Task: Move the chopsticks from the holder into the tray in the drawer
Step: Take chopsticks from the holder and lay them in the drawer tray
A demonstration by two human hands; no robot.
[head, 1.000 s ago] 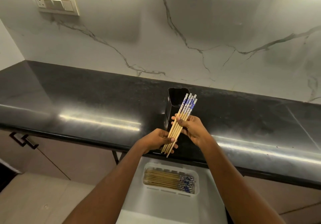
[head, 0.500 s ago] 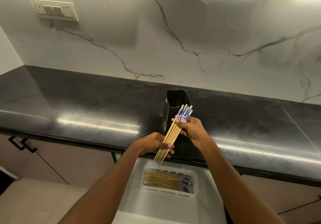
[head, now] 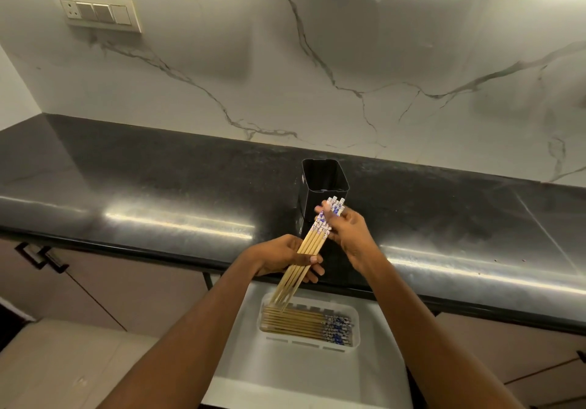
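Overhead, a white marble wall (head: pixel 317 75) with grey veins rose behind a glossy black desk (head: pixel 158 192), and a switch plate (head: pixel 98 12) sat on that wall far up and left of both hands. Below the desk's front edge, beige cabinet fronts (head: pixel 126 288) ran to either side, with a dark handle (head: pixel 38 258) well left of the left hand.

The left hand (head: pixel 285 261) was curled around the plain lower part of a bundle of chopsticks (head: pixel 309 250), fingers wrapped under it. The right hand (head: pixel 347 234) pinched the blue-and-white patterned tops of the same bundle, fingers closed on them. The bundle slanted from the right hand, up and away, down toward the person past the left hand, its thin tips hanging over the far left corner of the white tray (head: pixel 355 316). More chopsticks (head: pixel 304 326) lay flat in that tray, side by side, patterned ends toward the right.

The tray sat in the open white drawer (head: pixel 301 373), just below both hands and between the forearms. The black holder (head: pixel 323 183) stood upright on the desk just beyond the right hand, its mouth open; nothing showed inside it.

Bare desk stretched wide to the left of the left hand and to the right of the right hand. The desk's front edge ran directly under the hands, with the drawer projecting toward the person.
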